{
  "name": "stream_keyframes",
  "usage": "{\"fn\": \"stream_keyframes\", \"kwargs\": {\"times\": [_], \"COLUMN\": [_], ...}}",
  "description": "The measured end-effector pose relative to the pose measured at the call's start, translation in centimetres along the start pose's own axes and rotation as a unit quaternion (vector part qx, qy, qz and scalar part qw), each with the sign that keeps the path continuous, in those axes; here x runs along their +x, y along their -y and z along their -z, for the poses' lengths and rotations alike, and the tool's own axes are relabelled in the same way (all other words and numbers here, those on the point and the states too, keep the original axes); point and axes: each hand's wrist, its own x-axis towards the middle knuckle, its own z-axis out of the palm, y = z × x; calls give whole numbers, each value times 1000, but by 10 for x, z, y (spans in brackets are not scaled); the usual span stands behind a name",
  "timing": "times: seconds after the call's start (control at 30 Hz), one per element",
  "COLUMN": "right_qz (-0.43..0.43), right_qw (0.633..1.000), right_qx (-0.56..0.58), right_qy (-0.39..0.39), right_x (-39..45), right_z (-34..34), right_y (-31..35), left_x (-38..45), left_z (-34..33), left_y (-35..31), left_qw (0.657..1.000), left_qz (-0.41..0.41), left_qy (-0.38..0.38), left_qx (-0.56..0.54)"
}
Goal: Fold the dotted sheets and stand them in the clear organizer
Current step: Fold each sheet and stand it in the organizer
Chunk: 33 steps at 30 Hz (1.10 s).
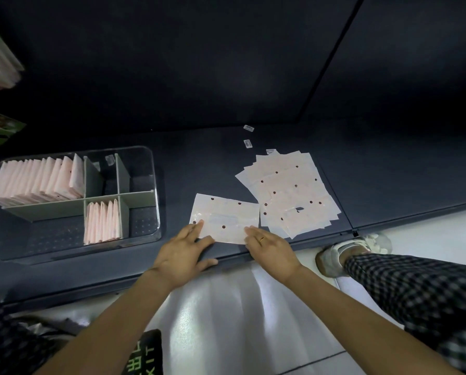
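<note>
We press one dotted sheet [223, 212] flat on the desk [253, 139] with both hands, left hand [182, 257] and right hand [271, 249], each grip open with straight fingers on the sheet's near edge. Just right of that sheet lies the loose pile of sheets [288, 190]. Well to its left stands the clear organizer [145, 152], with folded sheets [37, 182] upright in two compartments.

Both bare arms reach forward, close to each other. The left hand [183, 253] lies flat, palm down, fingers straight and spread, thumb out to the side. The right hand [269, 249] also lies flat, fingers straight and close together, with 1 ring on a finger.
</note>
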Motion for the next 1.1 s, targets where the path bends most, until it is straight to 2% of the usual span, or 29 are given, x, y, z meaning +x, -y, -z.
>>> {"fn": "stream_keyframes", "kwargs": {"times": [0.17,0.27,0.33,0.47,0.67,0.77,0.83,0.9,0.97,1.0,1.1], "right_qz": [-1,-83,-118,-128,-225,-290,-315,-316,-318,-321,-328], "right_qw": [999,996,984,947,872,843,835,839,842,841,845], "right_qx": [-42,36,119,256,410,438,434,415,403,401,387], "right_qy": [-2,-4,51,149,146,117,127,153,167,170,169], "right_x": [7,16,18,17,32,44,50,55,58,58,59], "right_z": [1,9,16,26,26,20,17,16,16,17,18], "right_y": [3,4,-2,-18,-21,-21,-21,-20,-19,-19,-16], "left_x": [2,4,6,7,9,12,13,10,7,6,4], "left_z": [3,8,13,21,26,24,21,18,14,10,-11], "left_y": [-2,0,3,7,7,6,2,-5,-12,-16,-27], "left_qw": [999,1000,999,991,951,930,922,934,954,967,997], "left_qz": [12,10,14,33,156,203,212,180,98,56,-7], "left_qy": [-28,-29,-40,-82,-107,-109,-125,-188,-238,-220,-71], "left_qx": [-11,0,-15,-102,-244,-288,-299,-246,-156,-117,-5]}}
